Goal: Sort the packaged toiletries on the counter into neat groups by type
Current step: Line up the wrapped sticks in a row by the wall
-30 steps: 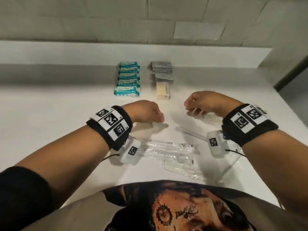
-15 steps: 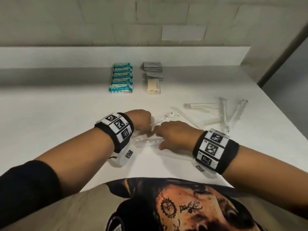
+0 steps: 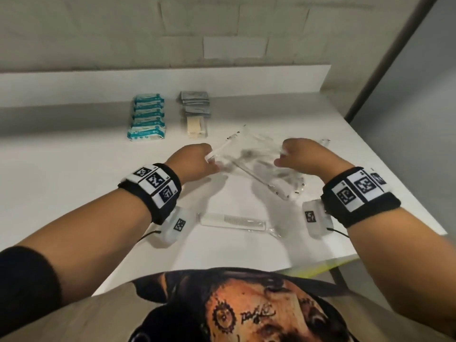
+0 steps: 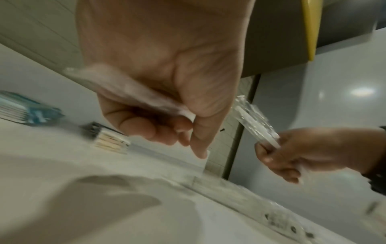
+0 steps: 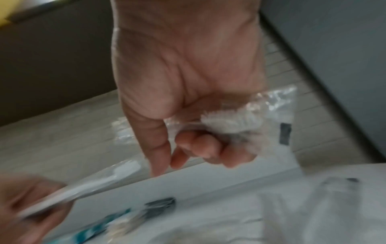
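My left hand grips the handle end of a clear-wrapped white toothbrush that slants up and away over the counter. My right hand holds another clear-wrapped toothbrush, its bristle end showing past the curled fingers. Between and below the hands lies a loose pile of clear toothbrush packets on the white counter. A wrapped white comb lies nearer me. At the back stand a row of teal packets, grey sachets and a beige packet.
The counter's right edge runs close to my right wrist, with grey floor beyond. A low white ledge and tiled wall close off the back. The left part of the counter is bare white surface.
Both hands have left the near packets, risen and moved apart toward the middle right, each now holding a wrapped toothbrush. The comb lies uncovered near me.
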Action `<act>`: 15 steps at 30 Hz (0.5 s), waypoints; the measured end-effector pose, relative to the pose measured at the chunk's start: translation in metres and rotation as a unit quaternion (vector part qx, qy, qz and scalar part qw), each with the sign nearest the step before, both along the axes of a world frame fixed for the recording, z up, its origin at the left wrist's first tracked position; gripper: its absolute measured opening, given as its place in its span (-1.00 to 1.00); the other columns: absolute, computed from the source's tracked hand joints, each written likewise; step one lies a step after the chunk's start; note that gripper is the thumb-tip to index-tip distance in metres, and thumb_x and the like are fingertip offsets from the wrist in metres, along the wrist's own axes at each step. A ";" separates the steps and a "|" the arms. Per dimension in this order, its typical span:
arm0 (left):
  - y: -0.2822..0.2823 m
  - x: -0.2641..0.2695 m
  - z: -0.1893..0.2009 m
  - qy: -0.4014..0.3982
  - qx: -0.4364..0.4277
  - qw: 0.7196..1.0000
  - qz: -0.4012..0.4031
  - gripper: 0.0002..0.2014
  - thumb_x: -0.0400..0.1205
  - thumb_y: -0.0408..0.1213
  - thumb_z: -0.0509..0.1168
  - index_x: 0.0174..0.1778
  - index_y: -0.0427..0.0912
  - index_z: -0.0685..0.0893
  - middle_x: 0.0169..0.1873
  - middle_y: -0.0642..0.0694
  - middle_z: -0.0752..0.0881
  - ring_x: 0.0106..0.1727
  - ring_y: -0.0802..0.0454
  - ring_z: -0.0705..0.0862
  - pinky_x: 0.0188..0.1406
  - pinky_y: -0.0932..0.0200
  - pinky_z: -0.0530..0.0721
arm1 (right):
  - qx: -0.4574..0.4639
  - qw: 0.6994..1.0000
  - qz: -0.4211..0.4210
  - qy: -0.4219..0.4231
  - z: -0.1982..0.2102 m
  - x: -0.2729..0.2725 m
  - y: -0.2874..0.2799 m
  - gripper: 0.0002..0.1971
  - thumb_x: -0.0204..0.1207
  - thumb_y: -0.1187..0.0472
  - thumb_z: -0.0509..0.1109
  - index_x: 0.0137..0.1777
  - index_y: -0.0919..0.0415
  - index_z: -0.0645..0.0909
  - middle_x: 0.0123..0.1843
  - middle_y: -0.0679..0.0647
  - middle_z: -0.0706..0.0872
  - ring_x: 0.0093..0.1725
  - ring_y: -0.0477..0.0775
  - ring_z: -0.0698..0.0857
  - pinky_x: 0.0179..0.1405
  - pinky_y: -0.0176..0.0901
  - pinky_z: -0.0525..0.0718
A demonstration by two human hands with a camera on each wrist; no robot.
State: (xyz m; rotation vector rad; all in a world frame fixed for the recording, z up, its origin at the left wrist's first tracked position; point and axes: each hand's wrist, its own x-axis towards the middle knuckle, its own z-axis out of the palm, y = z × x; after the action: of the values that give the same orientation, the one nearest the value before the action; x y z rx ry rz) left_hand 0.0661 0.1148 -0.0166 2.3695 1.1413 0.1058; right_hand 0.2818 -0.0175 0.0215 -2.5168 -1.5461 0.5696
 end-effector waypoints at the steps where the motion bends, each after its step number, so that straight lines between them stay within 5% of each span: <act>1: -0.004 0.009 -0.001 0.005 0.012 1.000 -0.017 -0.80 0.53 -0.04 0.38 -0.18 -0.09 0.59 -0.23 -0.04 0.66 -0.20 -0.02 0.60 -0.24 0.12 0.53 | 0.020 0.999 -0.037 0.015 0.003 0.010 -0.003 -0.76 0.54 0.04 0.37 -0.23 0.18 0.47 -0.35 0.05 0.56 -0.39 0.07 0.54 -0.48 -0.18 0.38; 4: -0.019 0.037 -0.004 0.014 0.030 0.995 -0.094 -0.81 0.54 -0.10 0.41 -0.02 -0.07 0.61 -0.21 0.03 0.65 -0.09 -0.07 0.64 -0.16 0.10 0.54 | 0.055 0.987 -0.137 0.064 0.004 0.038 -0.018 -0.83 0.61 0.13 0.28 -0.07 0.26 0.54 -0.43 0.09 0.56 -0.56 0.05 0.48 -0.57 -0.22 0.41; 7: -0.030 0.064 -0.006 0.037 0.062 0.984 -0.161 -0.64 0.53 -0.16 0.42 0.24 -0.03 0.61 0.07 -0.01 0.71 0.09 -0.08 0.65 -0.02 0.13 0.55 | 0.017 0.982 -0.167 0.089 -0.004 0.054 -0.024 -0.78 0.62 0.16 0.26 0.04 0.34 0.60 -0.35 0.11 0.59 -0.52 0.04 0.49 -0.55 -0.23 0.44; 11: -0.041 0.086 -0.013 0.122 0.100 0.967 -0.201 -0.79 0.54 -0.12 0.36 0.07 -0.04 0.63 -0.01 -0.02 0.67 -0.03 -0.04 0.60 -0.13 0.14 0.52 | -0.098 0.987 -0.124 0.018 -0.016 0.049 -0.023 -0.46 0.53 -0.29 0.26 -0.20 0.26 0.61 -0.41 0.06 0.60 -0.53 0.00 0.49 -0.49 -0.21 0.46; 15: -0.034 0.091 -0.012 0.157 0.105 0.962 -0.199 -0.76 0.57 -0.01 0.34 0.04 -0.07 0.68 -0.09 -0.02 0.49 0.02 -0.06 0.61 -0.14 0.14 0.50 | -0.154 0.986 -0.055 0.007 -0.028 0.038 -0.019 -0.59 0.57 -0.21 0.28 -0.30 0.11 0.60 -0.37 0.07 0.70 -0.38 0.05 0.63 -0.30 -0.16 0.60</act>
State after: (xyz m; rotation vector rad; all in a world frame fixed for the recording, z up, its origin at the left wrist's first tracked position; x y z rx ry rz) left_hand 0.1572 0.0807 -0.0282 2.8327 0.7886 -0.3135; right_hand 0.3201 -0.0368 -0.0063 -2.7925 -1.3949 0.8678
